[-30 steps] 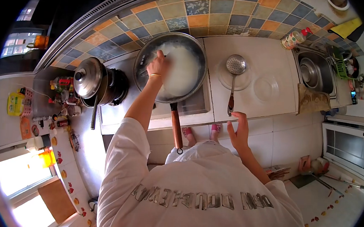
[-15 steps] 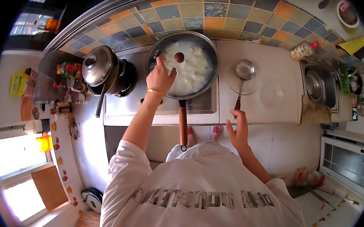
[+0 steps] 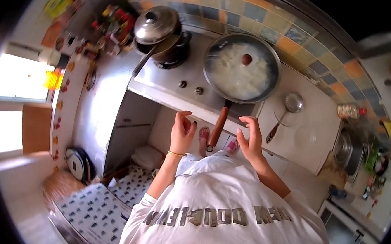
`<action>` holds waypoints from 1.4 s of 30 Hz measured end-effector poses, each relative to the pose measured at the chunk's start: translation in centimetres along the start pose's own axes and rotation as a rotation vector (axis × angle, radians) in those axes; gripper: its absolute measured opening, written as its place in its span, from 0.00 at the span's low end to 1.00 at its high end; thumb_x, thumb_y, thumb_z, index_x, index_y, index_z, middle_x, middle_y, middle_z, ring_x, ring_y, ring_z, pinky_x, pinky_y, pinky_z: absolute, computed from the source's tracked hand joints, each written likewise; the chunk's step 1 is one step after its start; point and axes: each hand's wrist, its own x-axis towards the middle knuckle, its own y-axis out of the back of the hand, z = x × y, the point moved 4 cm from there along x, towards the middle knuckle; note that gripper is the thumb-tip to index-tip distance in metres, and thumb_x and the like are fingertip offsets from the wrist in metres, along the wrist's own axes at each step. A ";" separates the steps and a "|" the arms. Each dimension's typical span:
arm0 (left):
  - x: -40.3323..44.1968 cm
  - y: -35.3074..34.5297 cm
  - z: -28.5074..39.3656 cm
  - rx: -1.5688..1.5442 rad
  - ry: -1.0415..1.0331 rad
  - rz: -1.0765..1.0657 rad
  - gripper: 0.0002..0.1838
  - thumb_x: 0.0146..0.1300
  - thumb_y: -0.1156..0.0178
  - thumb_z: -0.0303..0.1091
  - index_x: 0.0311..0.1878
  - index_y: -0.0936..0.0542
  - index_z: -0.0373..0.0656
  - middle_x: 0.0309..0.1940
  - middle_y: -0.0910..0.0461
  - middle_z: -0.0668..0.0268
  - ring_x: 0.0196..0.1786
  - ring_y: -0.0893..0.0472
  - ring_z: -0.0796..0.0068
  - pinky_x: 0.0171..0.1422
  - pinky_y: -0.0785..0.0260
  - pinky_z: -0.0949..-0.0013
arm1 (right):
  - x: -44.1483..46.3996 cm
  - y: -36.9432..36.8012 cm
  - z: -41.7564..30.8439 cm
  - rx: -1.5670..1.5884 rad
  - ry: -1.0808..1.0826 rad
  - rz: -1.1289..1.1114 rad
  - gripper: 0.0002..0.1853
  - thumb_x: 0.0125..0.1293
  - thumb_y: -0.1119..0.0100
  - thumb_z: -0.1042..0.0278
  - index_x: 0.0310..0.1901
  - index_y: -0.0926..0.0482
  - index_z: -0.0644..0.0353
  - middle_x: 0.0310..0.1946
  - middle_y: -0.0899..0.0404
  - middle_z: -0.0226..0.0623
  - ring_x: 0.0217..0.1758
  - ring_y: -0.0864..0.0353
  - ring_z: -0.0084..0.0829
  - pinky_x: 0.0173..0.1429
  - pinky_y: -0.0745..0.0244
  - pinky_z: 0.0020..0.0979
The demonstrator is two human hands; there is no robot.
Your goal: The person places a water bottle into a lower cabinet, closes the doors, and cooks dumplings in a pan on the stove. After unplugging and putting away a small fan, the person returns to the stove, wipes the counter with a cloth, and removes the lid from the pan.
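Observation:
A frying pan [image 3: 206, 73] sits on the stove under a clear glass lid [image 3: 239, 75] with a round brown knob [image 3: 246, 59]. Pale pieces in whitish liquid show through the lid. My left hand [image 3: 183, 132] hovers in front of the stove edge, left of the pan's wooden handle [image 3: 220, 124]; its fingers are loosely bent, thumb apart, with nothing in them. On the handle's other side, my right hand [image 3: 251, 138] is also empty, fingers bent and apart. Neither hand touches the pan. A slotted skimmer [image 3: 293, 102] lies on the white counter, beyond my right hand.
Left of the pan stands a dark pot [image 3: 173, 52] with a metal lid [image 3: 156, 25], a long handle jutting toward me. Two stove knobs [image 3: 198, 90] are at the front. Bottles crowd the left corner. A sink [image 3: 350, 146] and a bottle [image 3: 351, 111] are at the right.
My left hand has left the area over the glass lid and come back toward my body. My view has turned left, showing more of the left cabinet and floor. The lid stays on the pan.

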 end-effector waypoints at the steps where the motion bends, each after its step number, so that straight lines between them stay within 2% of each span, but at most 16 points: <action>1: -0.9 0.3 -0.2 -0.064 0.041 0.037 0.17 0.58 0.43 0.22 0.52 0.29 0.40 0.21 0.33 0.68 0.23 0.34 0.79 0.29 0.39 0.72 | 0.5 -0.7 -0.3 0.019 0.017 -0.036 0.16 0.61 0.42 0.71 0.50 0.28 0.65 0.46 0.26 0.46 0.49 0.26 0.45 0.55 0.31 0.38; 6: -3.9 4.3 -1.2 -0.188 0.082 0.180 0.15 0.61 0.45 0.20 0.52 0.29 0.40 0.23 0.33 0.72 0.26 0.35 0.83 0.31 0.40 0.77 | 2.3 -5.0 -2.1 0.075 0.135 -0.127 0.16 0.61 0.42 0.71 0.50 0.28 0.65 0.44 0.26 0.45 0.48 0.25 0.43 0.53 0.31 0.37; 9: -3.7 6.9 -2.5 -0.300 0.101 0.208 0.14 0.63 0.47 0.19 0.51 0.29 0.41 0.25 0.35 0.75 0.28 0.37 0.87 0.33 0.42 0.81 | 2.4 -7.0 -4.2 0.076 0.124 -0.151 0.16 0.61 0.42 0.71 0.50 0.29 0.64 0.43 0.26 0.43 0.46 0.26 0.41 0.50 0.30 0.36; 12: -1.9 9.5 -3.8 -0.312 0.055 0.197 0.14 0.63 0.47 0.18 0.52 0.29 0.41 0.25 0.35 0.75 0.28 0.37 0.87 0.33 0.43 0.81 | 1.8 -9.2 -5.2 0.056 0.059 -0.121 0.15 0.61 0.42 0.71 0.49 0.29 0.63 0.44 0.25 0.42 0.46 0.26 0.39 0.49 0.30 0.35; 18: 2.9 17.3 -6.7 -0.288 -0.049 0.105 0.15 0.62 0.48 0.17 0.52 0.29 0.41 0.27 0.35 0.75 0.29 0.37 0.88 0.34 0.43 0.82 | 1.9 -15.0 -8.3 -0.118 0.060 -0.002 0.14 0.63 0.43 0.71 0.50 0.29 0.62 0.46 0.25 0.41 0.49 0.25 0.37 0.50 0.31 0.34; 19: 4.0 18.6 -7.3 -0.296 -0.101 0.136 0.15 0.61 0.46 0.18 0.50 0.29 0.39 0.23 0.35 0.74 0.27 0.36 0.86 0.31 0.42 0.79 | 2.0 -16.0 -8.7 -0.107 0.045 0.013 0.14 0.64 0.43 0.71 0.50 0.29 0.62 0.46 0.25 0.41 0.49 0.24 0.37 0.50 0.31 0.34; 24: 8.4 23.0 -8.5 -0.258 -0.148 0.112 0.15 0.61 0.45 0.18 0.50 0.29 0.39 0.23 0.35 0.74 0.26 0.37 0.85 0.32 0.41 0.79 | 2.7 -20.3 -10.5 -0.014 -0.030 0.060 0.15 0.65 0.43 0.69 0.51 0.30 0.63 0.45 0.25 0.41 0.48 0.24 0.36 0.50 0.31 0.32; 29: 13.0 23.8 -8.5 -0.283 -0.169 0.060 0.15 0.63 0.46 0.18 0.52 0.29 0.40 0.27 0.35 0.76 0.28 0.38 0.87 0.36 0.42 0.82 | 4.3 -21.5 -10.6 -0.067 -0.026 0.092 0.14 0.65 0.43 0.70 0.51 0.29 0.62 0.44 0.25 0.40 0.47 0.24 0.35 0.49 0.30 0.32; 32: 15.8 23.6 -7.9 -0.278 -0.257 0.098 0.14 0.61 0.44 0.18 0.51 0.28 0.39 0.23 0.35 0.74 0.26 0.36 0.84 0.34 0.40 0.78 | 5.7 -21.3 -10.7 -0.083 -0.008 0.109 0.15 0.64 0.42 0.70 0.51 0.29 0.61 0.43 0.25 0.40 0.47 0.23 0.35 0.49 0.30 0.31; 36: 18.7 23.6 -6.3 -0.259 -0.285 0.102 0.15 0.60 0.43 0.19 0.51 0.28 0.39 0.25 0.34 0.73 0.27 0.36 0.84 0.33 0.40 0.78 | 7.4 -21.0 -9.1 -0.076 -0.026 0.133 0.15 0.64 0.42 0.71 0.51 0.29 0.61 0.43 0.24 0.39 0.47 0.23 0.35 0.49 0.30 0.31; 40: 22.0 23.4 -5.0 -0.099 -0.356 0.128 0.15 0.60 0.43 0.19 0.50 0.27 0.39 0.26 0.31 0.72 0.29 0.31 0.83 0.34 0.35 0.78 | 7.8 -20.7 -8.0 -0.075 -0.076 0.139 0.15 0.65 0.42 0.72 0.52 0.29 0.61 0.43 0.24 0.39 0.47 0.22 0.34 0.49 0.30 0.32; 42: 23.8 23.2 -4.8 -0.053 -0.354 0.101 0.17 0.58 0.42 0.20 0.51 0.26 0.43 0.35 0.28 0.68 0.32 0.26 0.81 0.36 0.31 0.76 | 7.9 -20.5 -8.1 -0.068 -0.108 0.132 0.15 0.65 0.42 0.72 0.52 0.29 0.62 0.44 0.24 0.39 0.48 0.22 0.35 0.49 0.30 0.32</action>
